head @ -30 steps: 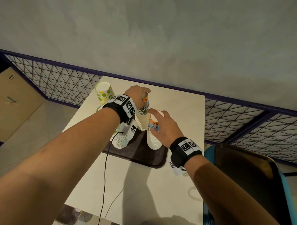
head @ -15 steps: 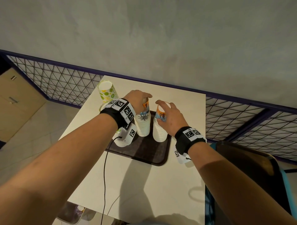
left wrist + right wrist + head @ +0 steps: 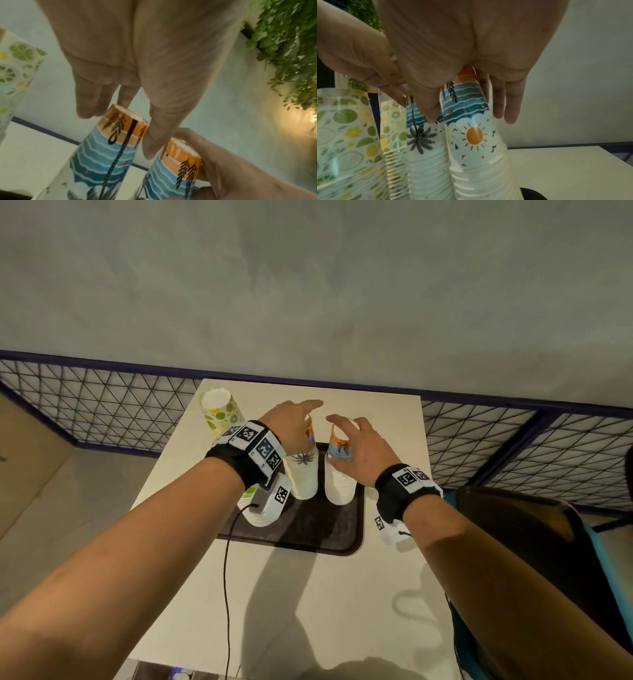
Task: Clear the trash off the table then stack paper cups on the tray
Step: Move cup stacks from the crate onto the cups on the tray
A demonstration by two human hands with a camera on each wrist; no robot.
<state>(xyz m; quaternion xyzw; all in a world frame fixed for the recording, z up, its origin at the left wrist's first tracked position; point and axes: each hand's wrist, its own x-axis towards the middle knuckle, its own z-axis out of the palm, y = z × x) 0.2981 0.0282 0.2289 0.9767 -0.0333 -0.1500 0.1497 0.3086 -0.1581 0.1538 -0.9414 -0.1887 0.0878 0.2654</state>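
Two upside-down stacks of beach-print paper cups stand side by side at the back of the dark brown tray (image 3: pixel 308 537). My left hand (image 3: pixel 291 424) (image 3: pixel 137 65) hovers over the left stack (image 3: pixel 303 479) (image 3: pixel 106 155). Its fingers are straight and its thumb points down between the stacks. My right hand (image 3: pixel 359 450) (image 3: pixel 462 51) drapes over the right stack (image 3: pixel 339 482) (image 3: pixel 474 142). Its straight fingers lie along the sides and its thumb is in the gap. A lime-print stack (image 3: pixel 257 518) (image 3: pixel 346 135) sits at the tray's front left, mostly hidden by my wrist.
Another lime-print cup stack (image 3: pixel 219 412) (image 3: pixel 15 60) stands on the white table (image 3: pixel 308 594) at its back left corner, off the tray. A wire-mesh fence (image 3: pixel 120 405) runs behind the table. A dark chair (image 3: pixel 531 542) stands at the right. A black cable (image 3: pixel 226 577) hangs from my left wrist.
Both hands gripped the beach-print stacks and set them upright together on the tray. Their fingers have now straightened and loosened. The left hand has lifted slightly.
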